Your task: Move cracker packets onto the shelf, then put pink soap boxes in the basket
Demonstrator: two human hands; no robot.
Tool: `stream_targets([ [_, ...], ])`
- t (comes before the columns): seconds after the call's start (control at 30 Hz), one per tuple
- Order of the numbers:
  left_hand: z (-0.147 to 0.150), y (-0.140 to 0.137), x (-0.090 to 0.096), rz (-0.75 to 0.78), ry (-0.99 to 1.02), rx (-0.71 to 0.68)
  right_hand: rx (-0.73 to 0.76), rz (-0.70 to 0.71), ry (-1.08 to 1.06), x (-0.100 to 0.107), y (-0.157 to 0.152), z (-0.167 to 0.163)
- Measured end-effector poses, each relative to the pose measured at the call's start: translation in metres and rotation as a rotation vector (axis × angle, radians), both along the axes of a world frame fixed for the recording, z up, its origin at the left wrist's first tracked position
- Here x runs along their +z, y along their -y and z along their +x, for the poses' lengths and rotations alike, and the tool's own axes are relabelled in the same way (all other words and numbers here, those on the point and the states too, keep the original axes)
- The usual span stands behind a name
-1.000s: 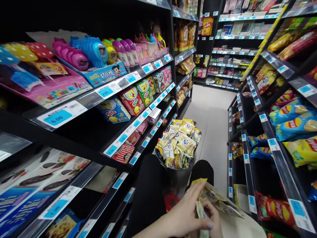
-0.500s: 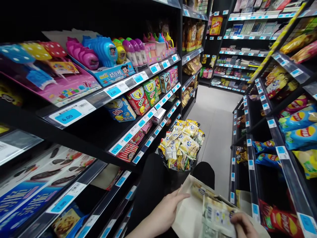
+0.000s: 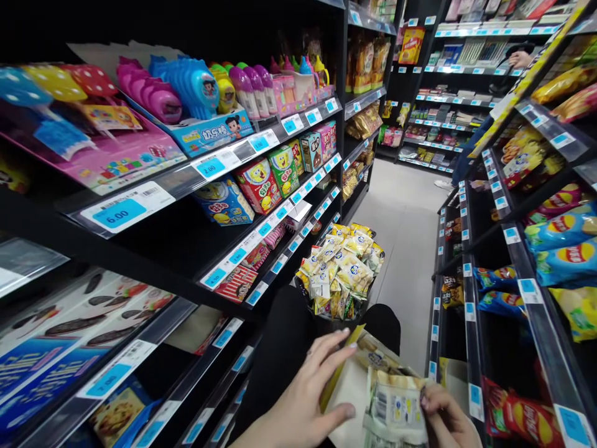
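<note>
My left hand (image 3: 303,392) grips the left side of an open cardboard box (image 3: 347,382) on my lap, its thumb over the pale inside and its fingers along the yellow-edged wall. Small snack packets (image 3: 373,358) lie in the box. My right hand (image 3: 445,410) pinches the right edge of a snack packet (image 3: 396,401) with a barcode on its back. Beyond my knees stands a dark basket (image 3: 305,297) heaped with yellow and white snack packets (image 3: 349,264).
Shelves with sweets and small boxes (image 3: 259,186) rise on my left. On the right, racks hold bagged chips (image 3: 566,258). A grey floor aisle (image 3: 396,199) runs between them. At the far right, another person's hand (image 3: 520,60) and shoe (image 3: 443,185) show partly behind the rack.
My left hand has shifted and spread its grip over the box's side, whose yellow edge now shows. The box and my right hand with the packet moved slightly left. Another person appeared at the aisle's end.
</note>
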State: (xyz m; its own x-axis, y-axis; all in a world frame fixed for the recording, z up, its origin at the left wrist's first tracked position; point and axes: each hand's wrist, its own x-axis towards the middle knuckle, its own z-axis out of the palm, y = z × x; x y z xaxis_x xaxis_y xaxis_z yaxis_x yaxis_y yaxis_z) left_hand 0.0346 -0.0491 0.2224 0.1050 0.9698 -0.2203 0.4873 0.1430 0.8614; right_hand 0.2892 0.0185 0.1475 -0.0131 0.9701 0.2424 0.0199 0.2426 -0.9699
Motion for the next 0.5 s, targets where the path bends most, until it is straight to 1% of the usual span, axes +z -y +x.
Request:
stream_targets([
  [0.07,0.008,-0.005,0.011,-0.073,0.158,-0.06,0.043,0.037,-0.046,0.005,0.001,-0.008],
  [0.1,0.012,-0.009,0.015,-0.126,0.194,-0.093,0.073,0.048,-0.023,0.003,0.001,-0.011],
  [0.13,0.016,-0.013,0.017,-0.173,0.198,-0.122,0.104,0.046,0.016,-0.001,0.001,-0.014],
  [0.2,0.023,-0.022,0.014,-0.218,0.125,-0.148,0.138,0.0,0.083,-0.017,0.0,-0.018],
  [0.3,0.026,-0.028,-0.005,-0.196,-0.033,-0.16,0.134,-0.112,0.129,-0.053,-0.002,-0.017],
  [0.37,0.022,-0.025,-0.022,-0.19,-0.094,-0.189,0.13,-0.137,0.161,-0.071,-0.002,-0.009],
  [0.43,0.015,-0.017,-0.036,-0.199,-0.085,-0.213,0.125,-0.141,0.185,-0.077,-0.002,0.004],
  [0.5,0.006,-0.007,-0.045,-0.177,-0.046,-0.188,0.102,-0.164,0.192,-0.068,-0.001,0.018],
])
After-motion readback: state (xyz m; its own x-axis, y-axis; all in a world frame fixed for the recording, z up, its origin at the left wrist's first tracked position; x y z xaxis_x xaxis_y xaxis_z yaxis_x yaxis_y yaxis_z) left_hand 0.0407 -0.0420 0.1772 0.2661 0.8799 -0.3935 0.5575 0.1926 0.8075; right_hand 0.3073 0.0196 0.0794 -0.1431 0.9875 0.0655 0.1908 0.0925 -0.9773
